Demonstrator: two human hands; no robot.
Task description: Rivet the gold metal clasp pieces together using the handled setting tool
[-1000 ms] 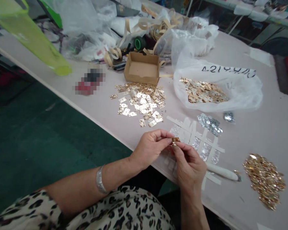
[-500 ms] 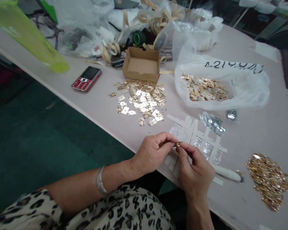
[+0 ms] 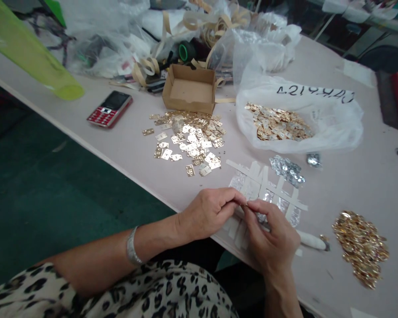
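Observation:
My left hand (image 3: 207, 214) and my right hand (image 3: 273, 234) meet fingertip to fingertip above the table's front edge. Both are closed in a pinch, and whatever sits between the fingertips is too small and hidden to name. Beneath and behind them lies clear plastic crossed with pale tape strips (image 3: 254, 181). A rod with a whitish wrapping (image 3: 310, 240) extends to the right of my right hand. Flat gold metal plates (image 3: 192, 141) are scattered beyond my left hand. Silver discs (image 3: 287, 170) form a small pile past the tape, and shiny gold pieces (image 3: 361, 247) are heaped at the right.
An open cardboard box (image 3: 190, 90) stands behind the gold plates. To its right, a white plastic bag (image 3: 331, 132) holds more gold pieces. A red phone (image 3: 110, 109) and a yellow-green object (image 3: 36, 59) lie at the left. Plastic bags and tan strips crowd the back.
The view has shifted slightly, so the table items appear further left. My fingertips have closed more tightly together, and the small gold-coloured piece between them no longer shows clearly.

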